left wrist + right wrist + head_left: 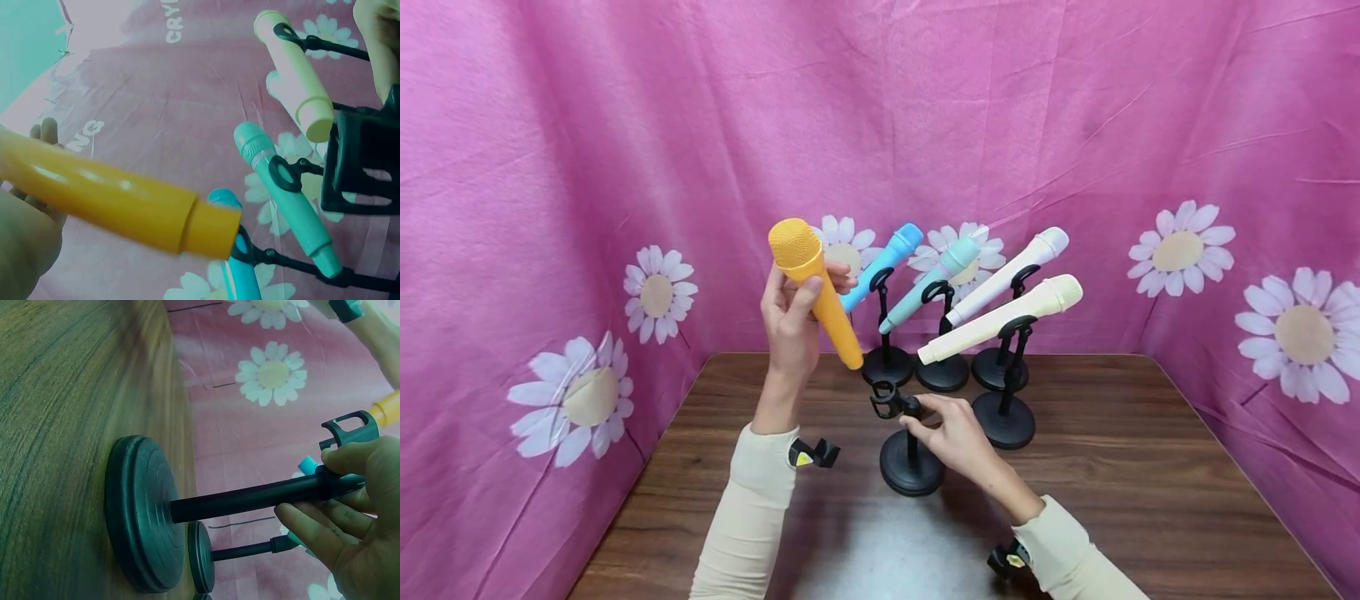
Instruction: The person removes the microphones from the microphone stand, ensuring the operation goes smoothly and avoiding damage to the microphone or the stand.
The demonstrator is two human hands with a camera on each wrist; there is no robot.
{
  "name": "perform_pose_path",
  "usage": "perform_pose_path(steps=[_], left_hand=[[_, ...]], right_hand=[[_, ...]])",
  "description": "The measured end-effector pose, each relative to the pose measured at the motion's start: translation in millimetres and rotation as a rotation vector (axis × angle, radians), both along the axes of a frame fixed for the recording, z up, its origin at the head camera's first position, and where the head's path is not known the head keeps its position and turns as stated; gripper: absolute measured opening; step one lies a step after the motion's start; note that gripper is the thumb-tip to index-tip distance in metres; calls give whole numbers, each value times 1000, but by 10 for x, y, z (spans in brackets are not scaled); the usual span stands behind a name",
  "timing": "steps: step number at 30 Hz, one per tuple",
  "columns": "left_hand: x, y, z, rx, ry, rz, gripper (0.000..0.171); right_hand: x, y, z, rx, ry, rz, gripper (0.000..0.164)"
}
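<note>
My left hand point(792, 321) holds a yellow-orange microphone point(826, 300) tilted in the air, its mesh head up and its tail end pointing down to the right. Just below that tail end is the open clip point(887, 400) of a black microphone stand point(912, 462). My right hand point(958, 437) grips this stand near the top of its pole, with thumb and fingers round it in the right wrist view. The stand's round base point(144, 512) rests on the table. In the left wrist view the microphone's tail point(212, 231) is apart from the black clip point(362, 165).
Behind stand several black stands with microphones in their clips: blue point(887, 260), mint green point(928, 283), white point(1007, 275) and cream point(1000, 321). The wooden table point(1112, 475) meets a pink curtain point(865, 108) printed with daisies at the back and sides.
</note>
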State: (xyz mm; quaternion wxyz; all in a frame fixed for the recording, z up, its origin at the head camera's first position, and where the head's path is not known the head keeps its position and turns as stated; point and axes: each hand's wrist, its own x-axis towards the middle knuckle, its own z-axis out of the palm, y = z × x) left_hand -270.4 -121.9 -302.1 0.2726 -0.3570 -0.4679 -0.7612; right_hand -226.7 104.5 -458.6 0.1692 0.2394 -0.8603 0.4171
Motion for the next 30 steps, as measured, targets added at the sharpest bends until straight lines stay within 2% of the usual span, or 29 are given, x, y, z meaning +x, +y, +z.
perform_pose_path(steps=[6,13,20,27,30], left_hand=[[5,-100,-16,11,-37,13,32],[-5,-202,-52,42,-60,-2,36],[15,-328,-64,5,-101,22,29],[46,-482,-65,-66,-152,82,19],[56,-537,-66,-63,-180,83,17]], right_hand=[[5,-3,8,0,16,-2,22],[13,27,24,-5,1,2,19],[11,33,19,-1,7,-5,21],[5,23,5,11,25,-5,21],[1,13,-1,12,30,1,21]])
